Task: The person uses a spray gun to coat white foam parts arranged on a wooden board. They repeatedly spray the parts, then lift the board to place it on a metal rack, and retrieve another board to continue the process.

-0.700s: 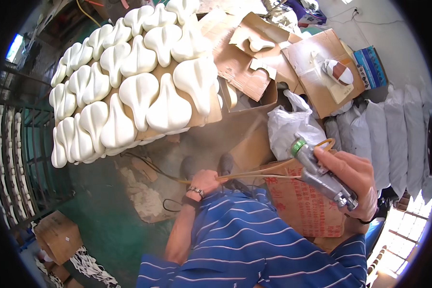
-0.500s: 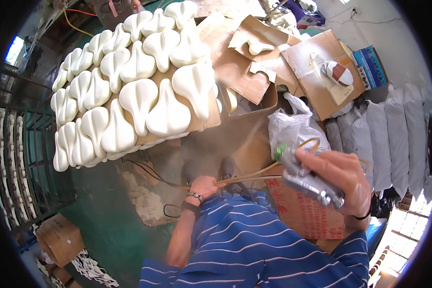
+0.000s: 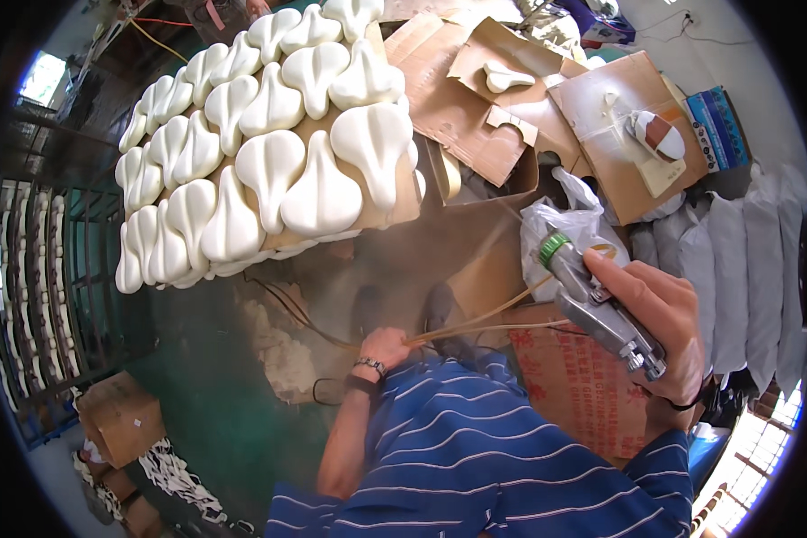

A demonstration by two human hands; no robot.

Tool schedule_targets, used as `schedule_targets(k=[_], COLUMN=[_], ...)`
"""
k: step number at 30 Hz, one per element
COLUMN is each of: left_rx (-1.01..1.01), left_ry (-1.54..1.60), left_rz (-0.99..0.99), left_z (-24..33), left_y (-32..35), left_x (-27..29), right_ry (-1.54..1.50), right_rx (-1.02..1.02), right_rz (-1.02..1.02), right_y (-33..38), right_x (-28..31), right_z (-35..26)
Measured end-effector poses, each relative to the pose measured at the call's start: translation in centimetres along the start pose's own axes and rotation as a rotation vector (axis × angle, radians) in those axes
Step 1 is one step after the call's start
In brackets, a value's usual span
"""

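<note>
A silver spray gun (image 3: 592, 300) with a green ring near its nozzle is in my right hand (image 3: 663, 309), fingers wrapped round it. The nozzle points up and left, toward the rows of cream bicycle saddles (image 3: 321, 193), and faint mist hangs before it. My left hand (image 3: 386, 348), low in front of my body, is closed round thin yellowish hoses (image 3: 462, 330) that run right toward the gun; darker hose lengths (image 3: 296, 316) trail off to its left. The saddles lie close together on a cardboard-topped stack, apart from both hands.
Cut cardboard boxes (image 3: 462, 117) stand right of the saddles, one saddle piece (image 3: 508, 79) among them. A white plastic bag (image 3: 547, 224) sits behind the gun. Grey wrapped bundles (image 3: 726, 269) line the right wall. Racks (image 3: 31, 296) and a brown box (image 3: 121, 417) are at left.
The whole view has shifted, so the saddles appear higher and farther right. My right hand has raised the spray gun's nozzle slightly. The left hand keeps its hold on the hoses.
</note>
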State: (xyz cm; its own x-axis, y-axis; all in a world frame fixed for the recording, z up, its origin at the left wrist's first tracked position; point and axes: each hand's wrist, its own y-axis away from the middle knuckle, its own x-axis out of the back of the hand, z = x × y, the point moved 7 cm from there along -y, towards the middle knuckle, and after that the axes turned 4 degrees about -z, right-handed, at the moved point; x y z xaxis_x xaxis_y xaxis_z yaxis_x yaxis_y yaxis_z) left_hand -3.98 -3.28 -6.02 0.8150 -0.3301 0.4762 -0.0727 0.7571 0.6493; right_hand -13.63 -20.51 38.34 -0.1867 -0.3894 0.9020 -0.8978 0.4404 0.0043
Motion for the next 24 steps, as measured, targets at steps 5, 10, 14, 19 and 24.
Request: schedule_targets(k=[5,10,14,19,24], left_rx=[0.025,-0.032,-0.029,-0.024,-0.009], left_ry=[-0.031,-0.051,-0.037,-0.034,0.014], left_rz=[-0.047,-0.059,-0.029,-0.002,-0.006], left_z=[1.5,2.7,2.2,0.7,-2.3], left_y=[0.3,0.9,1.9,3.5,4.8], left_x=[-2.2,-3.4,-2.6,-1.8,-2.4], right_ry=[0.014,-0.002,-0.003,0.026,0.05], right_rx=[0.031,0.075,0.07,0.031,0.023], right_rz=[-0.009,-0.087,0.022,0.003,0.028], right_y=[3.2,5.3,6.1,5.6,4.3], right_x=[0.1,0.3,0.0,-1.7,-3.5], right_z=[0.9,-0.1,-1.3,-5.6,-8.7])
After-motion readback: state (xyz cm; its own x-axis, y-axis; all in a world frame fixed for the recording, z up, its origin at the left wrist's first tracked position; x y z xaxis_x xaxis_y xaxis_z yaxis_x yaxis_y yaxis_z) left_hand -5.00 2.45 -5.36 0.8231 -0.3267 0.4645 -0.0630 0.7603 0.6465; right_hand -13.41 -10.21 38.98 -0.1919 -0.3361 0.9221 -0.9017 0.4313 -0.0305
